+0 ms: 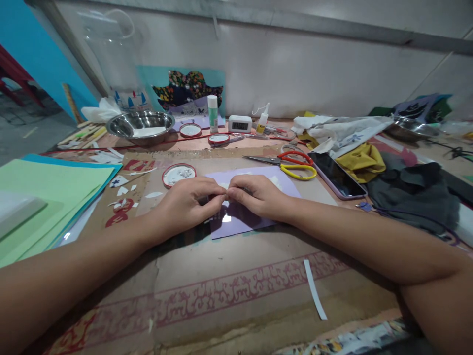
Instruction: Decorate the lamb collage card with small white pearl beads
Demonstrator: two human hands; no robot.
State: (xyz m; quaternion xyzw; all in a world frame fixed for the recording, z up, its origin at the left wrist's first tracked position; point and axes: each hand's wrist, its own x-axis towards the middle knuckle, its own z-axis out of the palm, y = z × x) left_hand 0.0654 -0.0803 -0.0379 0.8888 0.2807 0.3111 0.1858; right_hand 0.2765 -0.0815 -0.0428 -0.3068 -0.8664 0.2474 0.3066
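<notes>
Both hands meet fingertip to fingertip above the purple sheet [242, 224], the left hand [190, 202] and the right hand [260, 195] each with thumb and forefinger drawn into a narrow pinch; whether something tiny sits between them, I cannot tell. The sheet lies on the covered tabletop [221, 266], partly under both hands, with the red-rimmed dish [179, 175] of small bright pieces at its 10 o'clock, the scissors [295, 165] at 1 o'clock, the phone [338, 175] between 2 and 3 o'clock, and a white paper strip [315, 291] near 5 o'clock. It looks light and thin, probably smooth and fairly bendy, so it would likely slide at a nudge and crease if gripped hard. A flat hold by the bare edge at 6 o'clock or the corner at 4 o'clock seems best, clear of the pale pieces [275, 181] near its 1 o'clock side, which may be loose. Small bits like those in the dish look slippery and easily dropped, better suited to the very fingertips. Knuckles and palms cover the sheet's middle, leaving the pieces beneath half seen; shine near the left fingers washes out detail, and the forearms are cut off at the picture's borders.
</notes>
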